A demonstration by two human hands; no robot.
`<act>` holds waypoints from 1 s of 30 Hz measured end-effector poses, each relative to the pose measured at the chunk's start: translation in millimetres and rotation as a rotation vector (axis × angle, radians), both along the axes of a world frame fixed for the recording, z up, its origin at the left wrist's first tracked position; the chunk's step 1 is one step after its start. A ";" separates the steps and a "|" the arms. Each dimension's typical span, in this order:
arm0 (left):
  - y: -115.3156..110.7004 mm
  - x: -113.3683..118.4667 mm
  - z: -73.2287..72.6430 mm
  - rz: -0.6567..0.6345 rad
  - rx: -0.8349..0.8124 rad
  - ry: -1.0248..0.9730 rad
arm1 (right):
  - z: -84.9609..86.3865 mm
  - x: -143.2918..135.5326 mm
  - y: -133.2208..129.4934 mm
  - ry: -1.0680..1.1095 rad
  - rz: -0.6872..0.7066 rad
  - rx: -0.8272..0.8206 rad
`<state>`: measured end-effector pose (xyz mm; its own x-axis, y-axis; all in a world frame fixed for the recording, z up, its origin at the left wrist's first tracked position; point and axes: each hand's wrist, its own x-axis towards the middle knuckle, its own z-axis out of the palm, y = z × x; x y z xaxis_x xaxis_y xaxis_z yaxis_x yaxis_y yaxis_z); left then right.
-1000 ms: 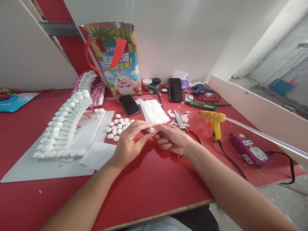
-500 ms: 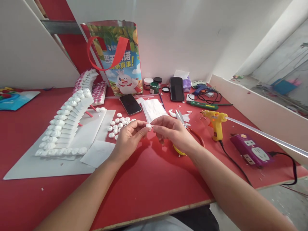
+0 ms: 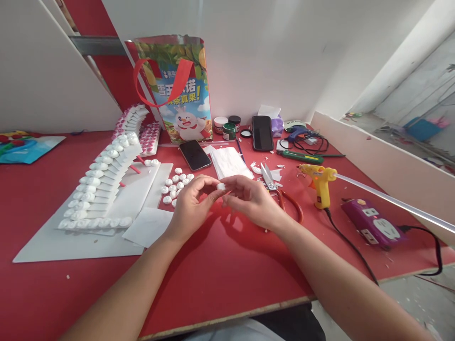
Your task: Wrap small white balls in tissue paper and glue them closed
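A small rolled white paper rosette is between my two hands above the middle of the red table. My left hand pinches it between thumb and fingertips. From the other side my right hand has its curled fingers at the rosette's edge; its fingertips are partly hidden. Several finished white rosettes lie just beyond my left hand. Beyond both hands is a stack of white paper sheets. Scissors with red handles lie partly behind my right hand.
On the left, a curved white stepped model edged with rosettes stands on a white board. Right are a yellow glue gun and a purple power strip. Two phones, paint jars and a printed bag sit at the back.
The view has shifted slightly. The rosette has turned a little in my fingers, and my right fingers have changed position around it. Both hands stay in nearly the same place.
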<state>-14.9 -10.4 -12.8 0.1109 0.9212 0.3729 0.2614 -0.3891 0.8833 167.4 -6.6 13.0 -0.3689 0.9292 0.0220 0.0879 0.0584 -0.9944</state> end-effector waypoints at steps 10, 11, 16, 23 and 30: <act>-1.6 -0.5 -2.7 -0.065 0.214 0.258 | -12.7 1.2 4.0 -0.326 -0.098 0.137; -1.3 -0.9 -3.1 -0.088 0.201 0.278 | -13.8 1.4 4.7 -0.356 -0.100 0.136; 0.6 -3.4 -5.1 -0.151 0.190 0.321 | -18.7 2.5 11.5 -0.389 -0.096 0.092; 1.4 -2.2 -6.1 -0.060 0.133 0.324 | -15.3 -0.7 11.0 -0.207 -0.017 -0.078; 11.9 -30.6 5.6 0.184 0.021 0.439 | -15.8 0.6 12.6 -0.348 -0.098 -0.041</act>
<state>-45.5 1.5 -7.2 0.0981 0.9332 0.3456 0.6745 -0.3177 0.6664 168.0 6.0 -2.8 -0.2565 0.9582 -0.1269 0.4249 -0.0061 -0.9052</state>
